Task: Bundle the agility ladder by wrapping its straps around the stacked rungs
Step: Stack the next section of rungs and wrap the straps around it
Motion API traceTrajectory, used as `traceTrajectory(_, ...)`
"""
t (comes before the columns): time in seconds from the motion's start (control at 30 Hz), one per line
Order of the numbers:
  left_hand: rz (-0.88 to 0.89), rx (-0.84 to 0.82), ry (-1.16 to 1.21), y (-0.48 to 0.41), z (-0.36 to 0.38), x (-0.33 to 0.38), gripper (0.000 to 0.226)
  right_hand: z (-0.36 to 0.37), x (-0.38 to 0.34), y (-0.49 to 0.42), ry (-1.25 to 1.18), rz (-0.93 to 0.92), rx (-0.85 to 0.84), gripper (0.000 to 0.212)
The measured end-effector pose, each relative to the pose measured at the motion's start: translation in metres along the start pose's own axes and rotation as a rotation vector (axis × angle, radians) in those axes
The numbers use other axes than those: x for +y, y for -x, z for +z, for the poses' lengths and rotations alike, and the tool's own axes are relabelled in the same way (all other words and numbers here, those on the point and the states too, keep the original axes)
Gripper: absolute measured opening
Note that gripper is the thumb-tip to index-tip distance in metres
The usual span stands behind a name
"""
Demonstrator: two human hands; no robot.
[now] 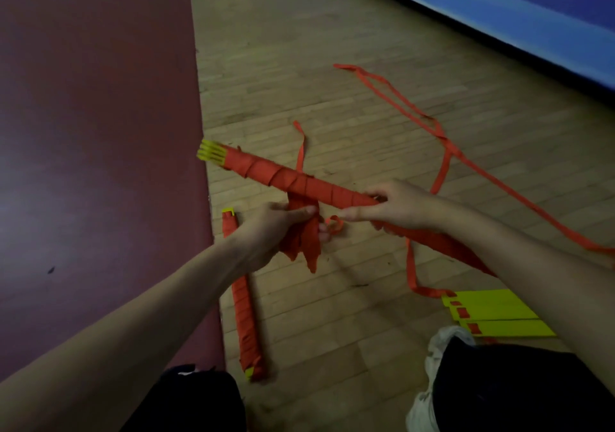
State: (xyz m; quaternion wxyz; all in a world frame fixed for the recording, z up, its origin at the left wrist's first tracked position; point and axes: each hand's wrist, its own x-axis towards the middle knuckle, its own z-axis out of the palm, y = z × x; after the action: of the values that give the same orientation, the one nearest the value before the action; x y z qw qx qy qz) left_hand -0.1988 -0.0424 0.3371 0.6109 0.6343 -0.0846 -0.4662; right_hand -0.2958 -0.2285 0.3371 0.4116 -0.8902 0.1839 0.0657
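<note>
floorboards (332, 49); left hand (266, 232), straps (304, 245); right hand (399, 208), rungs (213, 154)

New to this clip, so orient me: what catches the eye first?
An orange-wrapped bundle held mid-frame, the left hand gripping loose strap folds beneath it, the right hand holding it farther right. At right, loose orange straps trail across the wooden floor; bare yellow rungs lie lower right.

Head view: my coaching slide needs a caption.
Left hand grips gathered orange strap, right hand holds the strap-wrapped rung bundle over a wooden floor.
</note>
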Motion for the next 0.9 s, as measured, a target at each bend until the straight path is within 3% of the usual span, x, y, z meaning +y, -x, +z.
traceTrajectory(0.17, 0.015, -0.003, 0.042, 0.002, 0.003, -0.003, 0.015, 0.005, 0.002, 0.001, 0.401, -0.042, 0.158, 0.053)
traceTrajectory(0.47, 0.086, 0.018, 0.097, 0.004, -0.002, 0.007, 0.017, 0.014, -0.02, -0.001, 0.713, -0.145, 0.411, 0.054)
traceTrajectory(0.57, 0.082, -0.027, 0.01, 0.005, -0.004, 0.011, 0.025, 0.018, -0.02, -0.005, 0.763, -0.139, 0.436, 0.058)
traceTrajectory(0.7, -0.008, 0.03, 0.104, 0.003, -0.007, 0.013, 0.059, 0.023, -0.017, -0.004, 0.837, -0.224, 0.389, 0.063)
traceTrajectory(0.9, -0.018, 0.187, 0.172, 0.0, -0.018, 0.013, 0.047, 0.037, -0.017, -0.003, 0.893, -0.464, 0.486, 0.071)
